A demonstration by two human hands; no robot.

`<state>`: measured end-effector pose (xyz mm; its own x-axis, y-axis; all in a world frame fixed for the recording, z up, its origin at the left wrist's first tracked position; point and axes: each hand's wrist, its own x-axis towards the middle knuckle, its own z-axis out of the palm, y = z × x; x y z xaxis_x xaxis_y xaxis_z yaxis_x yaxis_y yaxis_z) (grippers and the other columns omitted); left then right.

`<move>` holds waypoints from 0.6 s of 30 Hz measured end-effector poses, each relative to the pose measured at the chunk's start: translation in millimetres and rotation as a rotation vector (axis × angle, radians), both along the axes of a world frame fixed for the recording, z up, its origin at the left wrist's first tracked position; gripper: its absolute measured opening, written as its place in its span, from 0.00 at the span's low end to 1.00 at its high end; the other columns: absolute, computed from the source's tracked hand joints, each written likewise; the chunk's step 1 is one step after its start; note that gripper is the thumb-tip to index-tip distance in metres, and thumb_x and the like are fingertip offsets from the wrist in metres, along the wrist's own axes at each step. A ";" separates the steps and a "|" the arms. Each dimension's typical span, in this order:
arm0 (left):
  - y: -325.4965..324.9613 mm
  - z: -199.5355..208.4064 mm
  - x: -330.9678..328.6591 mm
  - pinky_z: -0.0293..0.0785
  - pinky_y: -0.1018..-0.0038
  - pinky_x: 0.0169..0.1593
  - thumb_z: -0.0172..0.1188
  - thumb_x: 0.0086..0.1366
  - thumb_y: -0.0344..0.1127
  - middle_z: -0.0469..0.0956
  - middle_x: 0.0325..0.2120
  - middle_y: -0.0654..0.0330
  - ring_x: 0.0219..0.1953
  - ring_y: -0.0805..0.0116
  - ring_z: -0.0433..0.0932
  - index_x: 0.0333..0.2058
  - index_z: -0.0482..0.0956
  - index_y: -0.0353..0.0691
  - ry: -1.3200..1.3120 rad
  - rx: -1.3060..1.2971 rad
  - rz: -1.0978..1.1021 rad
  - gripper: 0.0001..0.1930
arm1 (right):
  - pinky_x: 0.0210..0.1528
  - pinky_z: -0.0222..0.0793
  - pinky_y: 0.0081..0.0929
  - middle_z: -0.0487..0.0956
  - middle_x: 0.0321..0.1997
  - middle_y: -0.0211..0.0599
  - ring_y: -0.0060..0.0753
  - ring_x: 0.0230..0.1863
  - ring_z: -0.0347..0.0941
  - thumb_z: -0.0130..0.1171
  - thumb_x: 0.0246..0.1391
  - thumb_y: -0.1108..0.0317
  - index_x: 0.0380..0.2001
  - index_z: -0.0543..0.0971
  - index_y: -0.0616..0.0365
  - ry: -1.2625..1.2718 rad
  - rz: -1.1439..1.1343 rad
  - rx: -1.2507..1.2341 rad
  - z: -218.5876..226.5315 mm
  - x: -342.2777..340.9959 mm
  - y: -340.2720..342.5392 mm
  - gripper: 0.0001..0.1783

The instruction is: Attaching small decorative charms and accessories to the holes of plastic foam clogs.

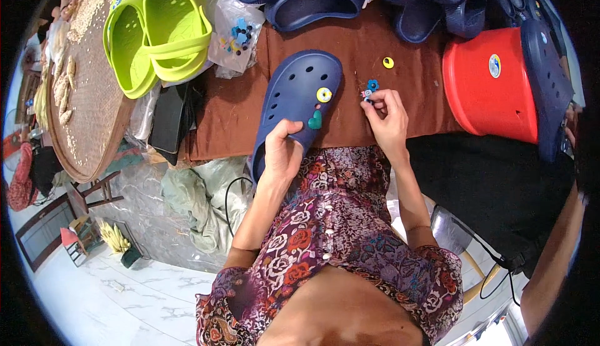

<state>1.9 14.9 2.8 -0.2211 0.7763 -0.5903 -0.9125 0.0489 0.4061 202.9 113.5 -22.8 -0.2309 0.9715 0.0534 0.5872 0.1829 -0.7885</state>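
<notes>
My left hand (283, 149) grips a navy blue clog (289, 87) by its side, thumb pressed on top. The clog's toe points away from me. Its holed upper carries a yellow-and-white round charm (324, 95), a small pink charm (319, 106) and a green charm (315, 120). To the right of the clog, my right hand (390, 121) is closed in a pinch at a small pale shoe charm (367, 95), partly covered by the fingertips. Just beyond them lies a blue flower charm (373, 85), and farther off a yellow round charm (388, 63).
Brown cloth (244, 118) covers the table. Lime green clogs (175, 27) and a bag of charms (236, 37) are at left, beside a woven tray (87, 115). More navy clogs (319, 2) line the back. A red tub (490, 84) stands right, another person's arm (550, 271) nearby.
</notes>
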 end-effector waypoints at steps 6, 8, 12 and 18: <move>0.4 1.8 -1.7 0.70 0.64 0.62 0.55 0.55 0.22 0.78 0.50 0.51 0.52 0.58 0.77 0.52 0.71 0.26 -0.088 0.049 -0.011 0.23 | 0.40 0.72 0.35 0.76 0.35 0.38 0.38 0.36 0.76 0.71 0.48 0.67 0.37 0.76 0.58 -0.136 0.066 0.100 -11.8 6.0 -2.1 0.15; 0.5 1.3 -2.9 0.70 0.64 0.62 0.55 0.55 0.23 0.78 0.50 0.51 0.52 0.58 0.77 0.52 0.71 0.26 -0.087 0.039 -0.011 0.23 | 0.40 0.72 0.35 0.76 0.35 0.38 0.39 0.36 0.76 0.71 0.48 0.66 0.37 0.76 0.58 -0.141 0.075 0.093 -9.0 3.4 -0.4 0.16; 1.4 2.3 -2.7 0.70 0.64 0.62 0.55 0.55 0.24 0.78 0.49 0.51 0.52 0.58 0.77 0.52 0.71 0.26 -0.085 0.036 -0.025 0.23 | 0.38 0.72 0.36 0.77 0.35 0.39 0.40 0.33 0.76 0.73 0.48 0.62 0.37 0.76 0.58 -0.143 0.045 0.063 -6.0 1.1 2.9 0.18; 1.7 7.0 4.0 0.69 0.65 0.62 0.56 0.55 0.24 0.78 0.49 0.52 0.52 0.60 0.77 0.50 0.72 0.26 -0.032 0.019 -0.013 0.21 | 0.37 0.72 0.39 0.77 0.36 0.40 0.42 0.34 0.77 0.71 0.51 0.59 0.36 0.75 0.59 -0.212 -0.003 0.084 -16.6 -7.6 9.6 0.18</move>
<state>5.9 16.6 9.8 -0.1923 0.7901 -0.5820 -0.9244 0.0532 0.3778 195.3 123.1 -39.5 -0.2428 0.9664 0.0845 0.7384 0.2406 -0.6299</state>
